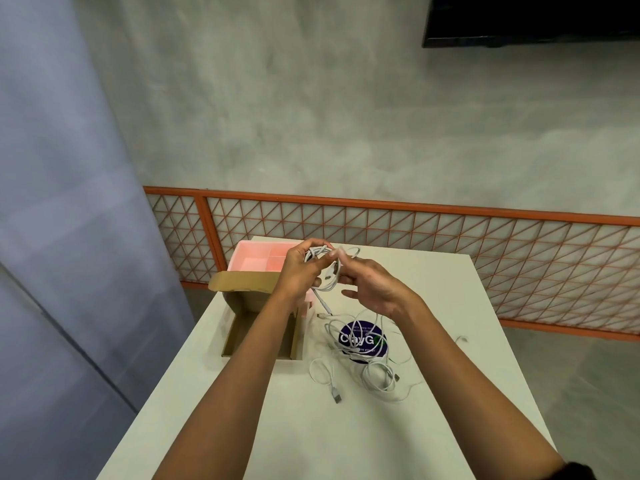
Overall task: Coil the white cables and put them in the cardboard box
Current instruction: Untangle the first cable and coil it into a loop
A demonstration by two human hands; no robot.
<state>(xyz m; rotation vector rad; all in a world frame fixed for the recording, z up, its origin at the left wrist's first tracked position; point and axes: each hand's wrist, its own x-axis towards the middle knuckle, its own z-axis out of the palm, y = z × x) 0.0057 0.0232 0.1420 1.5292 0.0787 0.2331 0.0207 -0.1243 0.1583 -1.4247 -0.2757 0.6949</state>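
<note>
White cables (pixel 367 372) lie in one loose tangle low and right of centre on the table (pixel 346 438), partly over a round blue sticker (pixel 362 339). I cannot count them for sure, though two free plugs show. Left of them sits the single cardboard box (pixel 237 339), open, its long axis running away from the viewer. Above it, at mid frame, the left hand (pixel 298 271) grips one half-made coil (pixel 329 275), fingers curled round the loops. The right hand (pixel 374 289) appears to pinch a strand at the coil's top, its other fingers loosely spread. A tail hangs from the coil to the table. The box lies down and left of the coil, nearer the left hand. Behind stands one pink tray (pixel 239 252).
</note>
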